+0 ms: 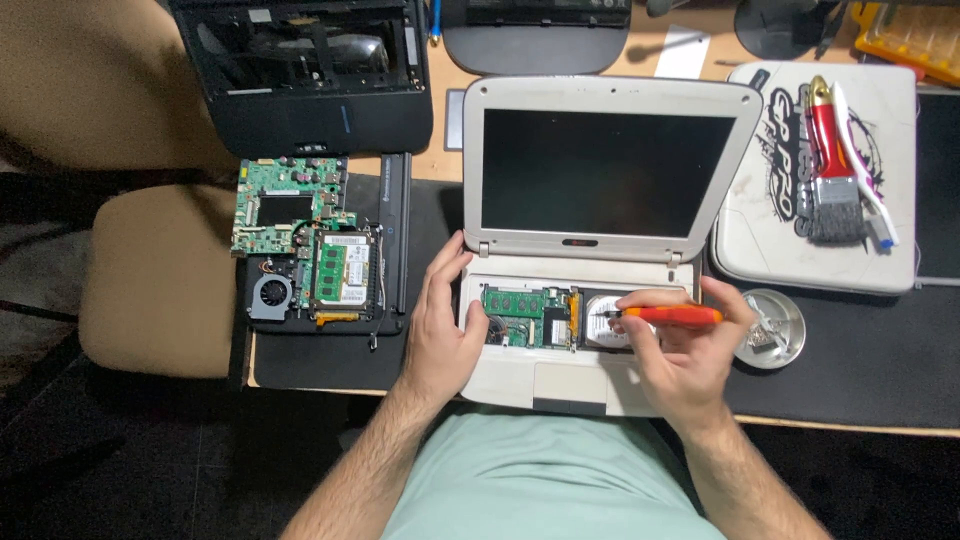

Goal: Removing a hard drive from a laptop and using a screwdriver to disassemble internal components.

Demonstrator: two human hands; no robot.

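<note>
An orange-handled screwdriver (668, 316) lies level in the right hand (690, 355), pinched between thumb and fingers, its dark tip pointing left over the round silver hard drive (607, 322) in the opened base of a small white laptop (600, 250). The laptop sits at the near edge of the surface (860, 370), lid up, dark screen facing the camera, keyboard gone so that a green circuit board (515, 312) shows beside the drive. The left hand (443, 330) rests on the laptop's left side, fingers loosely spread along the edge, thumb lying on the green board.

Just right of the right hand stands a small round metal dish (772, 328) with small metal bits in it, too small to tell apart. Beyond it lies a closed white laptop (815, 180) with a dark sticker, and on its lid a red-handled brush (832, 170) and a white toothbrush (865, 170).

To the left of the left hand, well apart, a bare green motherboard (305, 245) with a small fan (270, 293) lies on a black base. Farther back sits a gutted black laptop shell (305, 75). A tan chair (150, 270) stands at the surface's left end.
</note>
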